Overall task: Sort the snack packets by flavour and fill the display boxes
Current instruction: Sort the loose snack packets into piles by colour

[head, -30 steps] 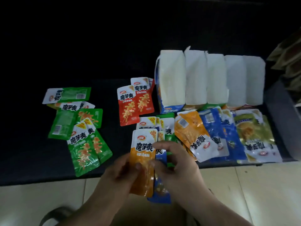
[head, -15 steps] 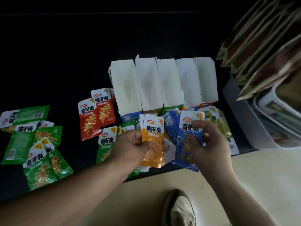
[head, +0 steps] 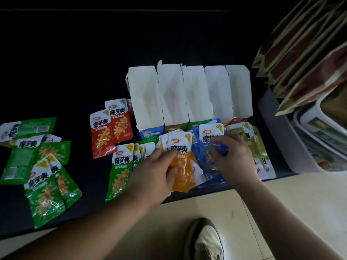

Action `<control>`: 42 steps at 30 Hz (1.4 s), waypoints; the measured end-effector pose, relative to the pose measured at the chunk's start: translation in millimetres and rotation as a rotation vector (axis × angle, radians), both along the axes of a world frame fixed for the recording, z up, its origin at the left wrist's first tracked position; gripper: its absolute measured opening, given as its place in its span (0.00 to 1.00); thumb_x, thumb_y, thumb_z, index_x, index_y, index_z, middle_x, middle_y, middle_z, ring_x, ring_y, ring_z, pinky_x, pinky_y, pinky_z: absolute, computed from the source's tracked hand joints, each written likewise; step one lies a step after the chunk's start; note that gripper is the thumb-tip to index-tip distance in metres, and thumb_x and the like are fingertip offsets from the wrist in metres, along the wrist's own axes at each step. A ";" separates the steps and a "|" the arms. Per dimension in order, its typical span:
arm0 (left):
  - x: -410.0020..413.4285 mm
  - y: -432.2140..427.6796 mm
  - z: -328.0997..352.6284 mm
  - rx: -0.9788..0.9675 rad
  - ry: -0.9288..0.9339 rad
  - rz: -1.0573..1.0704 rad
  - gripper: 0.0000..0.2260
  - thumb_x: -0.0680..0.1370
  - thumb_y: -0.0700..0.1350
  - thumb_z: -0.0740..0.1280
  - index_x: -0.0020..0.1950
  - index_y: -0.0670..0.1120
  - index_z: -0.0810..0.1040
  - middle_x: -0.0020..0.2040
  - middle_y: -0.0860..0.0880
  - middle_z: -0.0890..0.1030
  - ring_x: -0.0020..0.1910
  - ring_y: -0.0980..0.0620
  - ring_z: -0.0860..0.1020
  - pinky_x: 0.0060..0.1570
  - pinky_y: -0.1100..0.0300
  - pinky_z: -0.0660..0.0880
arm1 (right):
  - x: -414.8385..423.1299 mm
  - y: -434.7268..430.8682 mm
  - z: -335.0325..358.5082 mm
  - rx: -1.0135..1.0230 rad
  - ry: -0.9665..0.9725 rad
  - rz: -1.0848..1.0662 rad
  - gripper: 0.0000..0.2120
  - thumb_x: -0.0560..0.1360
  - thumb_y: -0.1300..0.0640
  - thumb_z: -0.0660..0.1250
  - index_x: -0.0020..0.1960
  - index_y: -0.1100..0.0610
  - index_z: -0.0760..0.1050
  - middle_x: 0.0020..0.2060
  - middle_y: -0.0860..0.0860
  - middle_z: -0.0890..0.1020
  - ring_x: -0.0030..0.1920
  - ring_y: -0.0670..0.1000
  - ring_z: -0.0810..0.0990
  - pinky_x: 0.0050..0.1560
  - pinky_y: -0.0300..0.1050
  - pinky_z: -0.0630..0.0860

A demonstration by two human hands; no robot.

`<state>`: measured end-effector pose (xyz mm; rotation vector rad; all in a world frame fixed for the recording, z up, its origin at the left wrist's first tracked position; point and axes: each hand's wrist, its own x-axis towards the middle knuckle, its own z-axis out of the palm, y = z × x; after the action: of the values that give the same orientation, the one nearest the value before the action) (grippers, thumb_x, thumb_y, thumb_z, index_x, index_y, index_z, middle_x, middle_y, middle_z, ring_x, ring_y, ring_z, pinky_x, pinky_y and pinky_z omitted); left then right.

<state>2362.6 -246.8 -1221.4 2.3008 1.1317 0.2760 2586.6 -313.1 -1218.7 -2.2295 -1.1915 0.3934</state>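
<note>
Left grip (head: 155, 171) pinches orange packet (head: 183, 169); right grip (head: 234, 162) clutches blue packet (head: 207, 162); black desk (head: 90, 209) bears white boxes (head: 189, 94); beige floor (head: 206, 203) near.

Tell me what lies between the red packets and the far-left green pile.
Only bare black tabletop, in the head view, separates the red packets from that green pile.

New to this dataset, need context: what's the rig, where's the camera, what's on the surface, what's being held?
No machine: a person's two bare hands, filmed by one head-worn camera looking down. On the dark table stand five open white boxes. Far left lie green packets, just left of the boxes red packets, in front at the right olive packets. The left hand grips an orange packet, the right hand a blue packet.
</note>
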 end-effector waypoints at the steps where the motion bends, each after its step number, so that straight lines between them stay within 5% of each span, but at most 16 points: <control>1: 0.0 -0.9 -1.0 0.007 0.043 -0.002 0.24 0.83 0.55 0.64 0.79 0.55 0.68 0.70 0.51 0.74 0.62 0.47 0.79 0.53 0.53 0.80 | -0.1 0.7 -2.0 -0.013 -0.021 0.009 0.11 0.76 0.56 0.74 0.59 0.50 0.84 0.61 0.54 0.79 0.62 0.58 0.78 0.53 0.49 0.79; 6: -0.2 -4.8 -1.4 -0.015 0.168 -0.013 0.30 0.83 0.62 0.58 0.83 0.54 0.58 0.76 0.51 0.68 0.71 0.47 0.73 0.61 0.52 0.78 | -4.7 0.5 -7.3 -0.032 -0.066 0.059 0.12 0.75 0.55 0.76 0.58 0.48 0.84 0.73 0.57 0.73 0.72 0.61 0.73 0.55 0.60 0.82; 10: -2.0 -3.4 -2.9 -0.029 0.029 0.043 0.24 0.82 0.60 0.62 0.76 0.52 0.69 0.68 0.52 0.74 0.64 0.48 0.77 0.56 0.51 0.79 | -11.9 -1.4 1.5 0.066 -0.180 0.081 0.14 0.75 0.56 0.76 0.60 0.51 0.83 0.74 0.58 0.72 0.72 0.64 0.73 0.53 0.64 0.82; 14: -21.1 -5.1 -6.1 -0.106 -0.133 0.083 0.20 0.78 0.56 0.65 0.68 0.52 0.77 0.53 0.58 0.75 0.49 0.54 0.78 0.44 0.60 0.75 | -39.5 -0.3 16.6 0.219 -0.231 0.176 0.10 0.75 0.60 0.76 0.56 0.56 0.85 0.64 0.56 0.81 0.62 0.60 0.81 0.47 0.59 0.84; 18: -50.5 -4.9 -4.6 -0.192 -0.235 0.097 0.19 0.76 0.55 0.68 0.67 0.55 0.80 0.51 0.64 0.73 0.46 0.62 0.76 0.44 0.69 0.70 | -87.9 8.6 28.6 0.219 -0.102 0.335 0.08 0.77 0.54 0.72 0.55 0.53 0.84 0.54 0.47 0.84 0.55 0.50 0.84 0.48 0.53 0.84; 25: -112.5 -15.5 -17.5 -0.205 -0.316 0.246 0.11 0.78 0.48 0.71 0.60 0.53 0.83 0.47 0.61 0.78 0.46 0.59 0.79 0.43 0.61 0.78 | -142.7 24.5 24.8 0.160 -0.089 0.380 0.08 0.74 0.53 0.71 0.51 0.51 0.85 0.46 0.44 0.86 0.46 0.49 0.85 0.40 0.50 0.83; 32: -167.6 -5.7 -23.1 -0.205 -0.312 0.349 0.09 0.77 0.48 0.72 0.57 0.54 0.83 0.44 0.59 0.77 0.39 0.57 0.78 0.36 0.61 0.76 | -200.4 55.5 9.7 0.003 0.233 0.408 0.06 0.75 0.59 0.75 0.50 0.49 0.85 0.43 0.39 0.86 0.47 0.40 0.83 0.50 0.38 0.80; 36: -222.5 -3.5 -30.2 0.093 -0.107 0.428 0.14 0.76 0.51 0.69 0.60 0.53 0.83 0.57 0.56 0.79 0.52 0.54 0.79 0.50 0.53 0.78 | -244.3 73.2 5.5 -0.067 0.299 0.457 0.08 0.76 0.57 0.76 0.54 0.48 0.85 0.46 0.38 0.85 0.51 0.34 0.81 0.48 0.26 0.74; 39: -256.5 -0.3 -42.4 0.173 0.209 0.493 0.25 0.74 0.57 0.67 0.71 0.54 0.77 0.74 0.46 0.73 0.71 0.39 0.72 0.68 0.38 0.71 | -277.3 89.3 -0.9 -0.074 0.244 0.593 0.12 0.76 0.54 0.76 0.59 0.47 0.84 0.54 0.37 0.83 0.56 0.37 0.81 0.59 0.36 0.78; 42: -270.3 -4.4 -54.3 0.076 0.282 0.496 0.31 0.74 0.62 0.64 0.77 0.55 0.69 0.80 0.40 0.65 0.76 0.33 0.67 0.72 0.32 0.65 | -303.0 109.6 -3.2 -0.187 0.176 0.740 0.18 0.77 0.50 0.74 0.66 0.47 0.79 0.64 0.40 0.78 0.64 0.41 0.77 0.66 0.44 0.76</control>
<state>2092.3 -251.2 -1275.7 2.1359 1.8631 0.1817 2283.6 -203.4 -1221.9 -1.7686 -1.9138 0.9976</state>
